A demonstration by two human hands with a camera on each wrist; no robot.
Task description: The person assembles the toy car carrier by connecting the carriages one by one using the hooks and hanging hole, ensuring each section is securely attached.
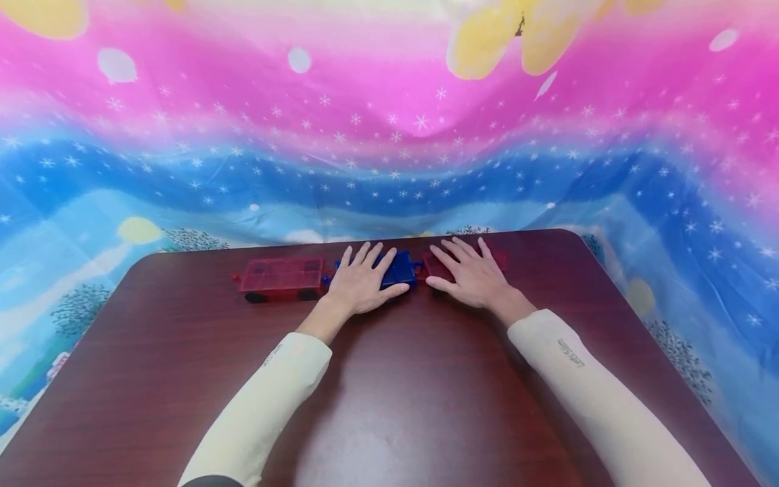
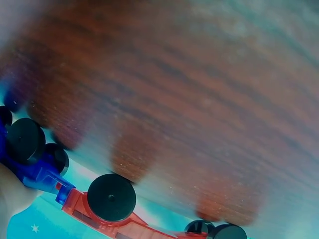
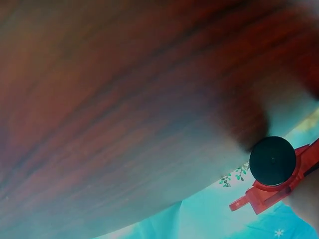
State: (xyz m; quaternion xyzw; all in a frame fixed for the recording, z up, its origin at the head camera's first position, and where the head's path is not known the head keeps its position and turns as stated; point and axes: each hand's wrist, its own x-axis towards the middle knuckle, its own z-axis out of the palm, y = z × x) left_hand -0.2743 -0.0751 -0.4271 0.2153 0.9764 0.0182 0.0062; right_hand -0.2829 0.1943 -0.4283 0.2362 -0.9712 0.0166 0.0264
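Observation:
Three clear plastic toy wagons with black wheels stand in a row near the table's far edge, joined by small couplings. My left hand [image 1: 360, 283] lies palm down over the blue wagon [image 1: 400, 269], its fingers straight and spread. Over the right-hand red wagon [image 1: 501, 261] rests my right hand [image 1: 473, 276], also flat with spread fingers, hiding much of it. The left-hand red wagon [image 1: 282, 274] is untouched. In the left wrist view, a blue coupling [image 2: 45, 178] meets a red wagon [image 2: 114, 226]. The right wrist view shows a red wagon end [image 3: 269, 198] beside its wheel [image 3: 272, 161].
The dark brown wooden table [image 1: 389, 406] has rounded far corners. A pink and blue patterned cloth [image 1: 377, 142] hangs behind it and along both sides. Light sleeves cover both forearms.

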